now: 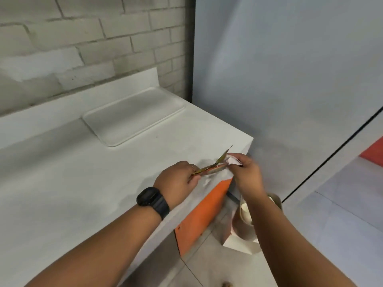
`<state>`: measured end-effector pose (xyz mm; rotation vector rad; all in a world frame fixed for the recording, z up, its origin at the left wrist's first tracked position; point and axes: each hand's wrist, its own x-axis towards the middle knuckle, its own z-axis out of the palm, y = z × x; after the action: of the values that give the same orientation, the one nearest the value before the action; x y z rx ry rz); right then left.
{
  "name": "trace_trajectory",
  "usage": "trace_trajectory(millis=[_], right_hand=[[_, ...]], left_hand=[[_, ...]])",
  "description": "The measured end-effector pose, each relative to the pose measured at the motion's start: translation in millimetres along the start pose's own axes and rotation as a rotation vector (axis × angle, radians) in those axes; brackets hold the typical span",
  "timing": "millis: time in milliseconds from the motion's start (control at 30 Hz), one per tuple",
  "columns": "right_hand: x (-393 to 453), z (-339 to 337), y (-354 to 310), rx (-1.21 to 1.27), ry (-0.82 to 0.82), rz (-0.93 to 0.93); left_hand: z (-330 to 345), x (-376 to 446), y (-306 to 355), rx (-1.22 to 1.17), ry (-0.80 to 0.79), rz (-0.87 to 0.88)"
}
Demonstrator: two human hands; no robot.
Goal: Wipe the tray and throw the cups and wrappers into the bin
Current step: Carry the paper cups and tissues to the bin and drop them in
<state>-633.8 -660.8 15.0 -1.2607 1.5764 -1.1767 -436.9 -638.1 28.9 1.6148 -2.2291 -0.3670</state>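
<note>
- Left hand point(178, 179) pinches flat wrappers point(213, 165), yellow-green and orange, at centre frame over the counter's point(62, 193) right edge.
- Right hand point(244, 172) grips a crumpled white tissue point(235, 159), touching the wrappers' far end.
- Risk: wrappers look thin and slick; a loose pinch lets them slide to the floor short of the bin point(244, 230).
- Bin sits lower right, partly hidden by the right forearm; a cup point(245, 212) seems already inside.
- Tray point(132, 117), white, bare, upper centre on the counter, well apart from both hands.
</note>
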Motion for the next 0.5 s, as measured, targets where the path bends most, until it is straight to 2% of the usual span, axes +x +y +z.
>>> trace_trajectory(millis=[133, 300, 500], right_hand=[[14.8, -69.4, 30.7, -0.057, 0.042, 0.081], [40.2, -141.8, 103.9, -0.129, 0.094, 0.213], [59.9, -188.0, 208.5, -0.283, 0.046, 0.46]], left_hand=[[48.2, 34.0, 54.9, -0.028, -0.074, 0.037], [130.7, 75.6, 101.5, -0.018, -0.191, 0.039], [226.3, 106.2, 116.3, 0.072, -0.424, -0.111]])
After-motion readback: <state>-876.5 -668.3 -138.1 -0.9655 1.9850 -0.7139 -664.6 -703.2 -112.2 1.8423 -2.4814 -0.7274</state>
